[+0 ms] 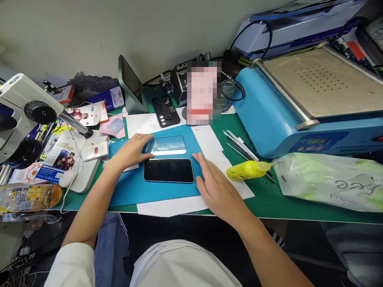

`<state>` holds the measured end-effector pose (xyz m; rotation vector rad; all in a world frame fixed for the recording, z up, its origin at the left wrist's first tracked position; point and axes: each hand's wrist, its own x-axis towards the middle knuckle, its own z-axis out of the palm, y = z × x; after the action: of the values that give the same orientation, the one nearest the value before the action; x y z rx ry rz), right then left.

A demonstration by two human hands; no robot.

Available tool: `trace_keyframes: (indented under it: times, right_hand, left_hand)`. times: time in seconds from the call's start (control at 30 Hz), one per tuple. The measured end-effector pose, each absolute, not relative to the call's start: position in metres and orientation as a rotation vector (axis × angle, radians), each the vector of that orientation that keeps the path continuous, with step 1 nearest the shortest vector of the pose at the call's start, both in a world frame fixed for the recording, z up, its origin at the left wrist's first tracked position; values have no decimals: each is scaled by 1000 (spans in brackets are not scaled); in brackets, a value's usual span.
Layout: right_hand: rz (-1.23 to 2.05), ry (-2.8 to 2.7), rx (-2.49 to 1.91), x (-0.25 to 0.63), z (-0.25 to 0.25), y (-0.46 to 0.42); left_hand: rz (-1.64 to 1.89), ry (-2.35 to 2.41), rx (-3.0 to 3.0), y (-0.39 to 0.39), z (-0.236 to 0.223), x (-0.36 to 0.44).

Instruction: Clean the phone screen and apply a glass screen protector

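A black phone [168,170] lies screen-up on a blue mat [134,187] at the desk's front. Just behind it lies a clear screen protector sheet [167,145] with a pale strip along its near edge. My left hand [131,151] rests on the mat with its fingers on the sheet's left end; the fingers lie fairly flat. My right hand [217,187] lies flat and open on the mat and white paper [176,206], just right of the phone, holding nothing.
A blue heating machine [299,107] fills the right back. A yellow squeeze bottle [248,170], thin tools [239,144] and a green plastic bag [332,181] lie right of the mat. A microscope [26,111] and printed packets crowd the left. A black phone case [165,111] lies behind.
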<state>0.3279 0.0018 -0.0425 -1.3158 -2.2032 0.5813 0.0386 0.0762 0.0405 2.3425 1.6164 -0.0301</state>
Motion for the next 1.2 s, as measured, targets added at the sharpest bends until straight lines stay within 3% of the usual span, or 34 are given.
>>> trace_keyframes:
  times: [0.47,0.67,0.87,1.2]
  right_hand:
    - [883,-1998,-1365,334,-40,2]
    - [667,-1903,-1306,333,-28,-2]
    - [495,-2154,-1160,331,-8,5]
    - [711,-2224,-1088,339,-19,15]
  left_hand:
    - [128,1576,2544,74,28,28]
    - [469,1452,2555,61,31,28]
    - [538,1286,2765,29,43,37]
    - [451,1148,2686,19,33,40]
